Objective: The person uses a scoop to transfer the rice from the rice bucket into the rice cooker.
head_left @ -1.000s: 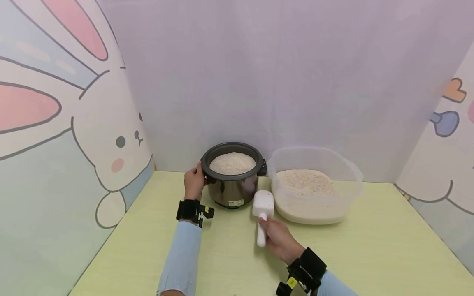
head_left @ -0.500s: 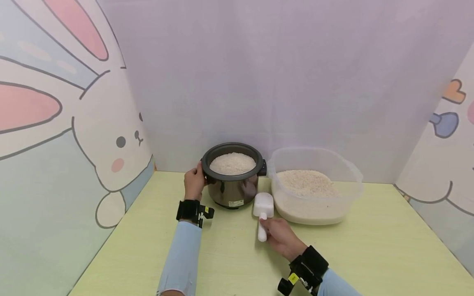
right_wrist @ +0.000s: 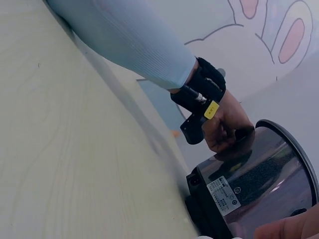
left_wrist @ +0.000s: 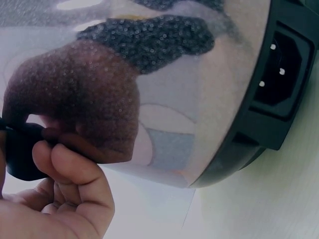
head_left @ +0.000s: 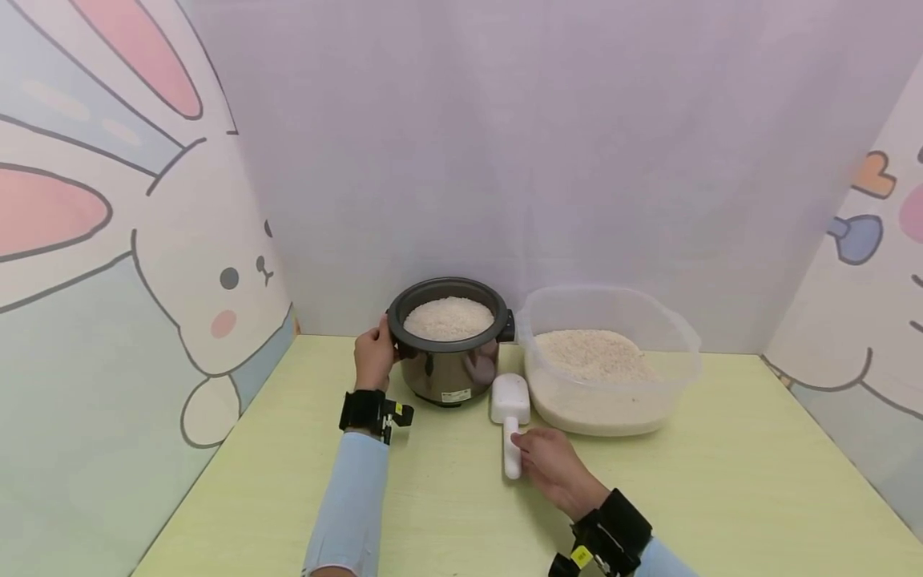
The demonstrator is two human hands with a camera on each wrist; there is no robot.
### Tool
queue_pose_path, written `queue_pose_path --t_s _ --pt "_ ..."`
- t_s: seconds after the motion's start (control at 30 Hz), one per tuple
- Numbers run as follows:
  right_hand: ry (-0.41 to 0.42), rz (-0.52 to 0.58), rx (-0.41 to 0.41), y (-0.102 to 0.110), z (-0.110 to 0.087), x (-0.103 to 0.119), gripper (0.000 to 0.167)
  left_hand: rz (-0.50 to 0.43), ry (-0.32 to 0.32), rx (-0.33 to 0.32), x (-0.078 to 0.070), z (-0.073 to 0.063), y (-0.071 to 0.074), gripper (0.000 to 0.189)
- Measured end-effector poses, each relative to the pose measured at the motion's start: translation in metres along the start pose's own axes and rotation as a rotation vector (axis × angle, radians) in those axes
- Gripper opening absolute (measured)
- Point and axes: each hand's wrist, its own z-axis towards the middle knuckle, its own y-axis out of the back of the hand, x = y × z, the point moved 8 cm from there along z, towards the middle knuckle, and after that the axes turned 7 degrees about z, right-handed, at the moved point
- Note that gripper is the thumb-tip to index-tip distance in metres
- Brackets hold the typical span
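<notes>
My left hand [head_left: 375,356] holds the side handle of a dark, shiny rice cooker [head_left: 450,373]. In the left wrist view, my left hand's fingers [left_wrist: 75,164] curl at the black handle [left_wrist: 25,154]. White rice [head_left: 449,319] is heaped inside the cooker. My right hand [head_left: 558,469] pinches the handle of a white scoop [head_left: 509,401] lightly, with its fingertips at the right side of that handle. The scoop lies low over the table, between the cooker and a clear plastic tub [head_left: 613,413]. In the right wrist view, part of a right finger [right_wrist: 281,230] shows in the lower corner.
More rice [head_left: 594,355] lies inside the tub. Behind the cooker and tub hangs a pale lilac cloth backdrop [head_left: 497,160]. Printed panels, one with a rabbit [head_left: 209,296], stand on either side of the yellow-green table [head_left: 433,497]. A socket [left_wrist: 281,69] is on the cooker's side.
My right hand has shifted slightly right and covers less of the scoop's handle. The scoop looks flatter. The whole head view has moved a little; my left hand stays on the cooker.
</notes>
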Motion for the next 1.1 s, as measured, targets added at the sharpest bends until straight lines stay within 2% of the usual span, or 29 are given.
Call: queue_pose_path --t_s 0.07,0.27,0.67,0.8,0.97,1.1 --pt "0.014 -0.014 0.003 0.000 -0.001 0.002 0.034 0.005 0.001 -0.002 0.000 0.000 0.002 0.050" --pt "0.019 0.008 0.076 -0.003 -0.008 0.010 0.071 0.009 0.007 -0.001 -0.001 0.000 0.007 0.050" --pt "0.042 -0.058 0.083 -0.002 -0.010 0.008 0.067 -0.006 0.028 0.006 0.000 0.000 0.013 0.049" --pt "0.075 -0.137 0.076 -0.002 -0.007 0.011 0.069 0.051 0.033 0.020 -0.001 0.002 0.019 0.052" --pt "0.110 -0.255 0.006 0.008 -0.005 0.018 0.069 0.163 0.015 0.074 -0.004 0.001 0.021 0.059" --pt "0.180 -0.446 0.009 0.012 -0.006 0.026 0.070 0.284 -0.009 0.135 -0.004 -0.006 0.021 0.065"
